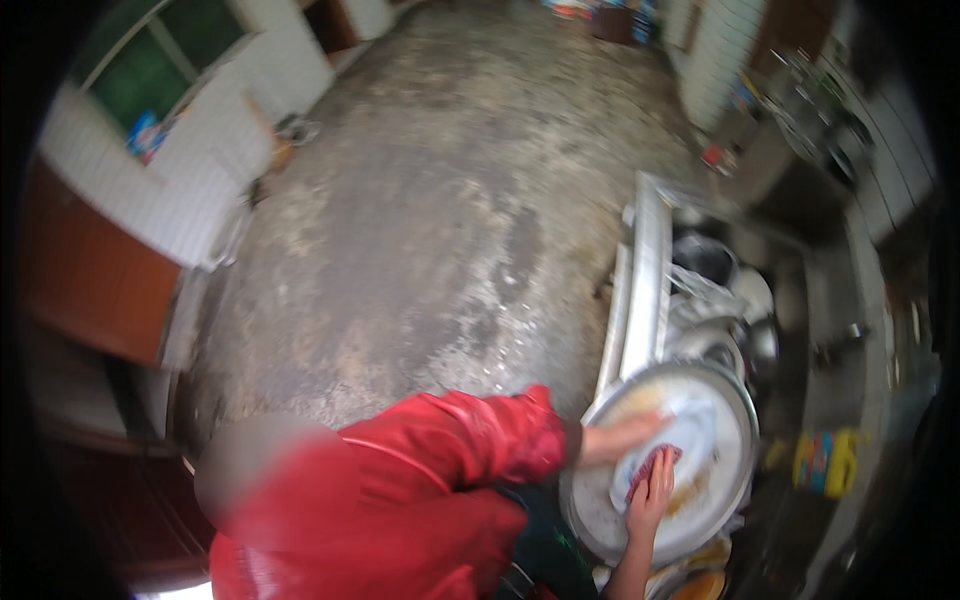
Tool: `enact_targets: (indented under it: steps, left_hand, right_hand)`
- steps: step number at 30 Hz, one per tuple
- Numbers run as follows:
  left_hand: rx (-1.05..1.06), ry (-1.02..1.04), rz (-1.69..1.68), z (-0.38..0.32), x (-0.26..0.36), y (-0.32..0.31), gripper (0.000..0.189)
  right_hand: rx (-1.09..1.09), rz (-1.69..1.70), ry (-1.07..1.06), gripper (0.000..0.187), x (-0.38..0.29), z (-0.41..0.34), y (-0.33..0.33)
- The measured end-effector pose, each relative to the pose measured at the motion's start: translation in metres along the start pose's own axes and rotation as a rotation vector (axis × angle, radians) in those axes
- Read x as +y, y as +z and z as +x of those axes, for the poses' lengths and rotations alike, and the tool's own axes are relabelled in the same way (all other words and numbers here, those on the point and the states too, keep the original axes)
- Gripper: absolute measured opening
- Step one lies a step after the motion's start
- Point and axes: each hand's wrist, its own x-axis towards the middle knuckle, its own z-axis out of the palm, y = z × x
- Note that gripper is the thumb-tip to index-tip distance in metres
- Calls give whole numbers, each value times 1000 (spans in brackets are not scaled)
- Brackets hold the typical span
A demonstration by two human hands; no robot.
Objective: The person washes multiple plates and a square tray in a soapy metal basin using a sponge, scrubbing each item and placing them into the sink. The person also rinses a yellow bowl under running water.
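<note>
A large round metal basin (724, 517) lies before me over the near part of the sink, with brownish stains on its inside. In it is a pale bluish-white dish (697, 431), blurred. My left hand (624, 436), coming out of a red sleeve, is at the dish's upper left edge; blur hides its exact grip. My right hand (652, 491) reaches up from below and presses a dark red scrubbing pad (651, 469) against the dish, fingers nearly straight along it.
The metal sink (646, 277) beyond the basin holds several pots (705, 259) and bowls. A yellow jug (826, 463) stands on the right side. Below the basin are more dishes (701, 581). A concrete floor (420, 195) stretches away; a brown cabinet (94, 262) stands at left.
</note>
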Motion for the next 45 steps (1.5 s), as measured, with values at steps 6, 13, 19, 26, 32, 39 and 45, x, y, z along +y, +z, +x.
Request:
enact_targets:
  steps: [6, 13, 19, 26, 32, 39, 45]
  left_hand:
    - [56, 199, 120, -10, -33, 9, 36]
    - [128, 488, 565, -3, -46, -2, 36]
    - [201, 654, 620, -9, -59, -25, 41]
    - [290, 517, 389, -83, -9, 26, 43]
    - [227, 500, 435, -73, -19, 19, 46]
    - [188, 511, 511, -18, -58, 2, 50]
    - [356, 630, 389, 41, -100, 11, 51]
  right_hand:
    - [192, 299, -143, 54, -2, 47, 23]
    - [341, 9, -170, 50, -31, 63, -4]
    - [161, 4, -339, 47, -72, 58, 35]
    - [-89, 81, -434, 44, -115, 46, 80]
    - [-115, 66, -428, 42, -125, 39, 87]
    - [-4, -24, -335, 40, -100, 30, 62]
    - [166, -126, -214, 39, -68, 10, 18]
